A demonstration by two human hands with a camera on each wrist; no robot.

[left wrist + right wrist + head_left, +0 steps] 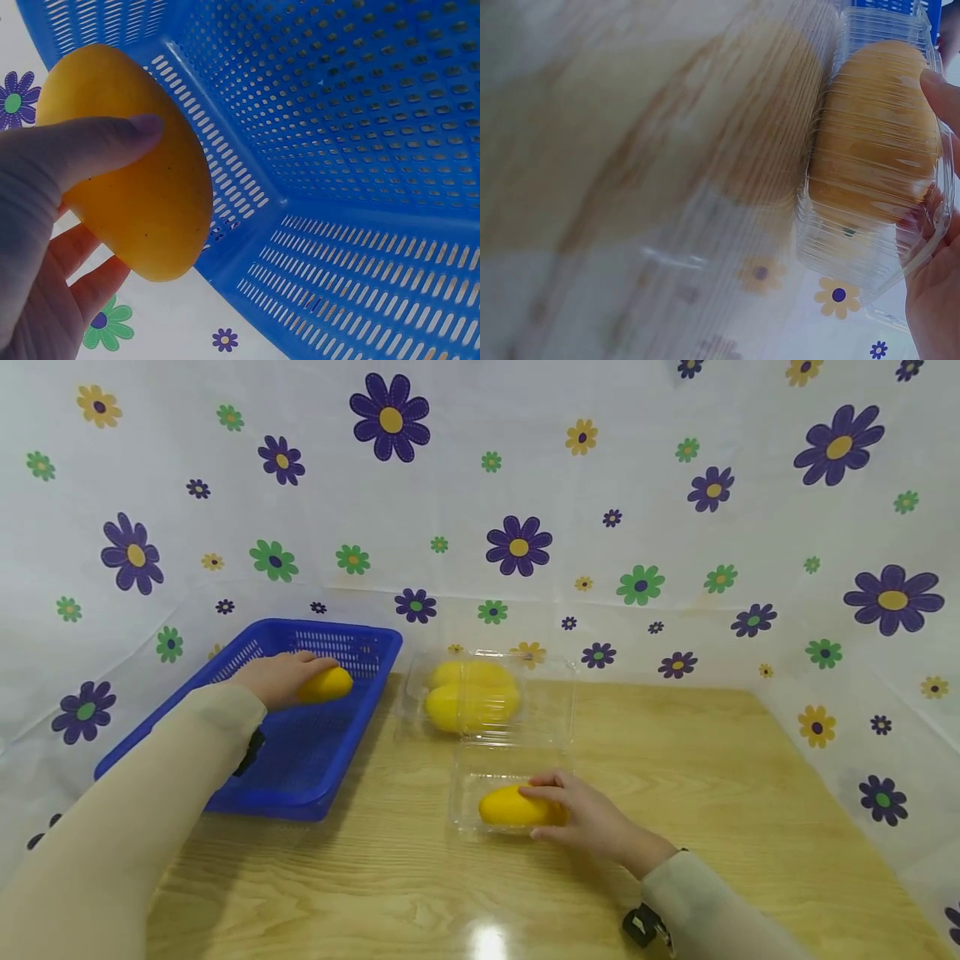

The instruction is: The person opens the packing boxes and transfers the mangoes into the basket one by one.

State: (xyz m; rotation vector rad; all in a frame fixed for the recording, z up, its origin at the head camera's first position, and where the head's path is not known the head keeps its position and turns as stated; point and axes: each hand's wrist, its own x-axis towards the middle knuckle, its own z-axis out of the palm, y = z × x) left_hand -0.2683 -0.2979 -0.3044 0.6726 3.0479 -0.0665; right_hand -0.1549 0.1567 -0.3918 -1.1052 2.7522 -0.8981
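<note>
blue basket [300, 760] sits at the table's [675, 760] far left corner, skewed along the left edge. left hand [279, 679] is over it, clamped on a yellow left mango [327, 685]: thumb on 1 side, fingers on the other, fruit held up above the basket floor. right of the basket, by the middle of the table's far edge, 2 mangoes [472, 706] lie 1 behind the other behind clear plastic; can't tell if that is a separate container. just nearer, clear tray [465, 789] is on the table, right mango [517, 806] lying crosswise in it. right hand [585, 818] is clamped on that fruit's right end, thumb toward the near edge. flowered cloth [637, 460] hangs along the far edge
</note>
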